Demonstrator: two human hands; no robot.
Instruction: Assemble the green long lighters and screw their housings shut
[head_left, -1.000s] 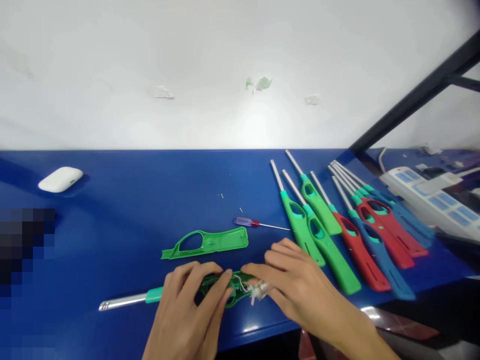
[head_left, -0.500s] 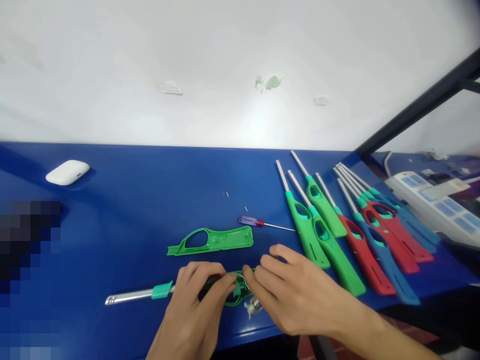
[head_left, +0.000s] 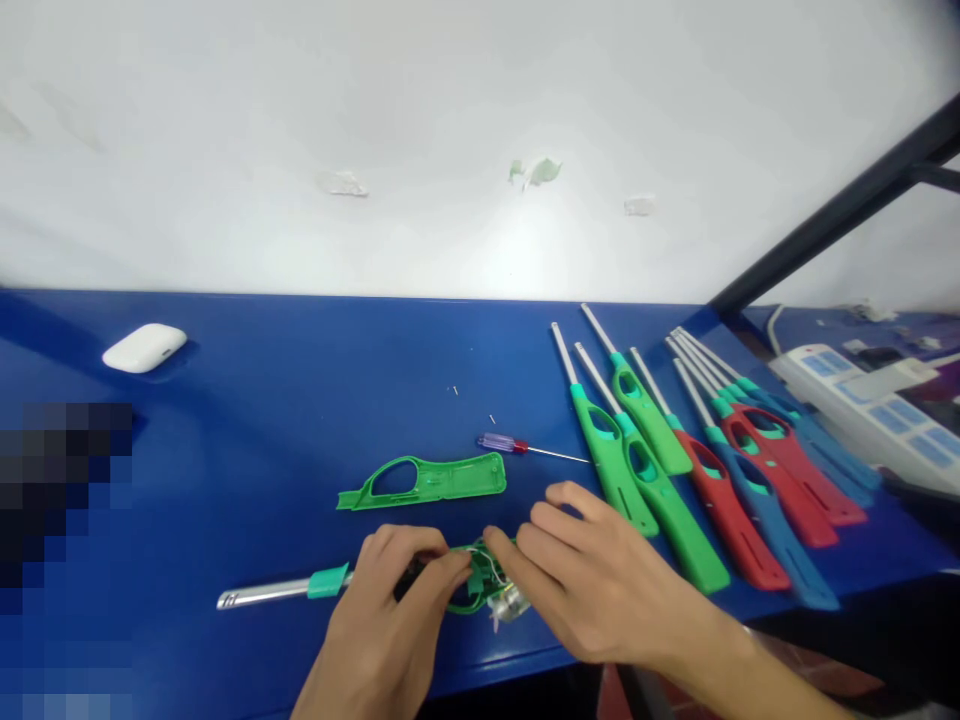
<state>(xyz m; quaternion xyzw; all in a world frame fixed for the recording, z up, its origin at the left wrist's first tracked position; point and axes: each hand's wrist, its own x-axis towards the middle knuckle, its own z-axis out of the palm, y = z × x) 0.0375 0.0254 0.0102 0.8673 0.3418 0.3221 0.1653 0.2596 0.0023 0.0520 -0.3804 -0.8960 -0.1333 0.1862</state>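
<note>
An opened green gas lighter (head_left: 465, 601) lies near the table's front edge, its metal nozzle (head_left: 262, 592) pointing left from a teal collar (head_left: 327, 582). My left hand (head_left: 401, 600) is closed on the lighter's middle, thumb and fingers pinching at the trigger area. My right hand (head_left: 581, 580) has its fingers bent over the handle end, beside thin pale wires and a shiny clear-and-metal part (head_left: 507, 603); what its fingertips hold is hidden. Just behind my hands lies the detached green half-shell (head_left: 450, 480), inner side up.
A screwdriver (head_left: 502, 443) and tiny screws (head_left: 492, 419) lie behind the half-shell. Several green, red and blue lighters (head_left: 679, 520) stand in a row at right, flat on the blue table (head_left: 300, 400). A white case (head_left: 145, 348) rests at far left.
More of the pale wires and the shiny part shows as my right fingers have shifted slightly. My left hand keeps its pinch; the view has moved a little.
</note>
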